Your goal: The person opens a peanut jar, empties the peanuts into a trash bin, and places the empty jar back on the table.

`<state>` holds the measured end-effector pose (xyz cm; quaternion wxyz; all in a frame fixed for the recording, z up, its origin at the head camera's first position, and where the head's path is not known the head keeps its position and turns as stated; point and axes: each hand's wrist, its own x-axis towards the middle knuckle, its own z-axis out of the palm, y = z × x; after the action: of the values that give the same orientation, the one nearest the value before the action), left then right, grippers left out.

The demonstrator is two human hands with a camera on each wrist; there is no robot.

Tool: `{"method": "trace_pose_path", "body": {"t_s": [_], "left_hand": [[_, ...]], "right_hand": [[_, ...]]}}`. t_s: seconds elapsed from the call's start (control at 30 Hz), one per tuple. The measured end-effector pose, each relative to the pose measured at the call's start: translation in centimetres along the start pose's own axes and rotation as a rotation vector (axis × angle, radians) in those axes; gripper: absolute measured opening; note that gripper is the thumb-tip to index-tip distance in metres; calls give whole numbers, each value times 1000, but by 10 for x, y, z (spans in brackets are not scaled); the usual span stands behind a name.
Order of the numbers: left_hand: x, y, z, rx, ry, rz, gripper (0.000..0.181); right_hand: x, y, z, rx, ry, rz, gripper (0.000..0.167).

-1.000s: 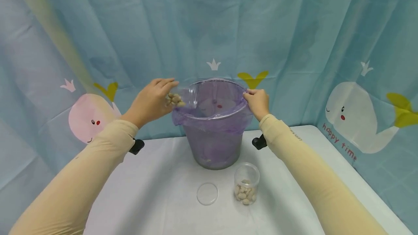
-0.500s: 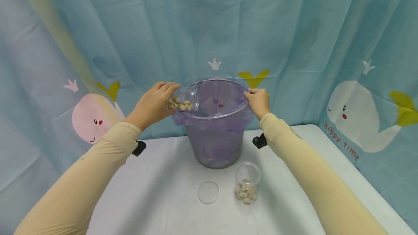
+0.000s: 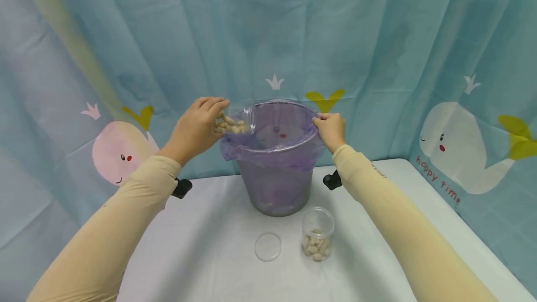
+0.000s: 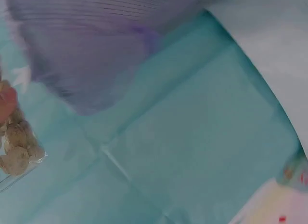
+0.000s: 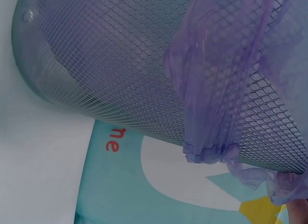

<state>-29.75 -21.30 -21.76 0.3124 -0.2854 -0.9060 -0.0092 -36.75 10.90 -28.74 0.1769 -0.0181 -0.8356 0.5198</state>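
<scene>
In the head view my left hand [image 3: 195,129] grips a clear plastic jar [image 3: 248,114], tipped on its side with its mouth toward the bin. Beige nut-like pieces [image 3: 235,128] lie inside it, short of the mouth. The jar overlaps the left rim of a mesh wastebasket [image 3: 278,199]. A purple bin bag [image 3: 277,160] lines the wastebasket and folds over its rim. My right hand [image 3: 333,130] pinches the bag at the right of the rim. In the right wrist view only a bit of that hand's fingers [image 5: 297,212] shows, at the lower right corner.
A second clear jar [image 3: 318,220], upright and part filled with beige pieces, stands in front of the wastebasket. Beside it a clear round lid [image 3: 268,247] lies flat on the white table [image 3: 226,269]. A blue curtain [image 3: 235,36] hangs behind and along the sides.
The pieces in the jar have slid toward its mouth as the left hand tips it. The jar dipped, then rose slightly. My right hand stays at the rim.
</scene>
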Motion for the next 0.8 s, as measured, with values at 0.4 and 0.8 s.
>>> {"method": "trace_pose_path", "body": {"t_s": [0.4, 0.8], "left_hand": [[1, -3, -2, 50, 135, 64, 74], [4, -1, 1, 35, 92, 32, 75]], "right_hand": [[-1, 1, 1, 5, -14, -13, 28], [3, 3, 0, 2, -7, -29, 30]]}}
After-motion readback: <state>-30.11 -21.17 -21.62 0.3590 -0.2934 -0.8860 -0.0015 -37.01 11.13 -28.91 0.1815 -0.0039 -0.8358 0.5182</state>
